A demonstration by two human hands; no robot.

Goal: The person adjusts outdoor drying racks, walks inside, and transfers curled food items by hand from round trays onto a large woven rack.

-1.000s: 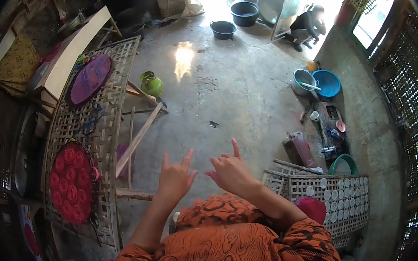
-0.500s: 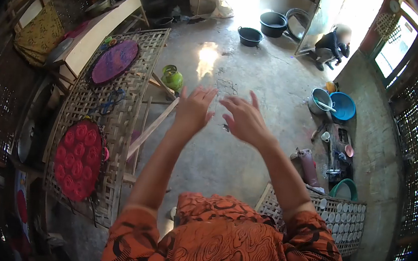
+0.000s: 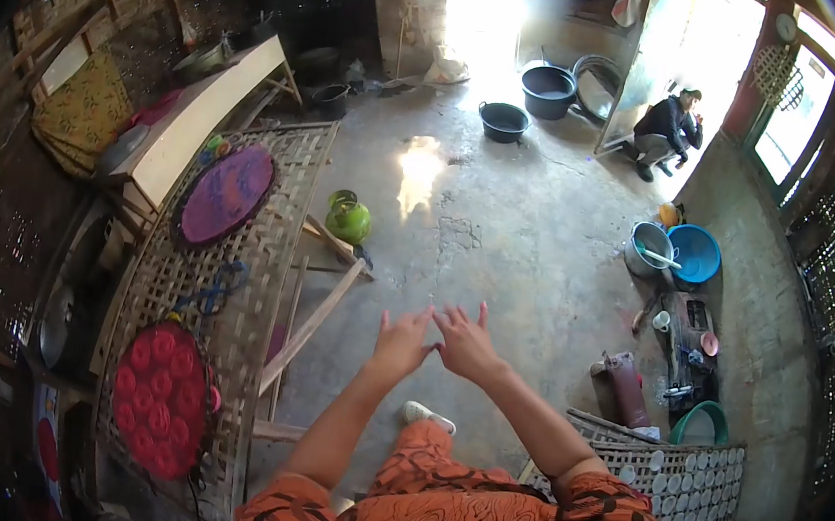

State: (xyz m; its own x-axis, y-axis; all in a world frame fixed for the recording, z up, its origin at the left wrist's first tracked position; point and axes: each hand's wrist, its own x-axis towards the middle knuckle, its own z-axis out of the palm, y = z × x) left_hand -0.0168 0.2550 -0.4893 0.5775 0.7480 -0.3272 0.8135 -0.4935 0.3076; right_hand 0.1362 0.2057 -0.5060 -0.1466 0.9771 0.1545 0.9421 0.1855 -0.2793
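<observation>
My left hand [image 3: 402, 342] and my right hand [image 3: 467, 342] are held out in front of me over the concrete floor [image 3: 407, 260], their fingertips close together. Fingers on both are spread, with the thumbs pointing inward, and nothing is in either palm. Whether the thumbs touch I cannot tell. Below them a shoe [image 3: 429, 418] shows on my foot. Left of my hands stands a woven bamboo bench [image 3: 265, 276], with a red rose-patterned cushion [image 3: 160, 399] and a purple round cushion [image 3: 228, 194] on it.
A green gas cylinder [image 3: 348, 218] stands beside the bench's wooden legs. At right are a blue basin [image 3: 695, 254], a metal pot [image 3: 647, 253] and a bamboo rack [image 3: 717, 490] bearing small white discs. Black tubs [image 3: 504, 121] sit at the back; a person [image 3: 663, 133] crouches by the door.
Both hands have come lower and nearer my body, and closer together. My shoe and trouser leg have come into view. The view has tilted, so the room sits lower in it.
</observation>
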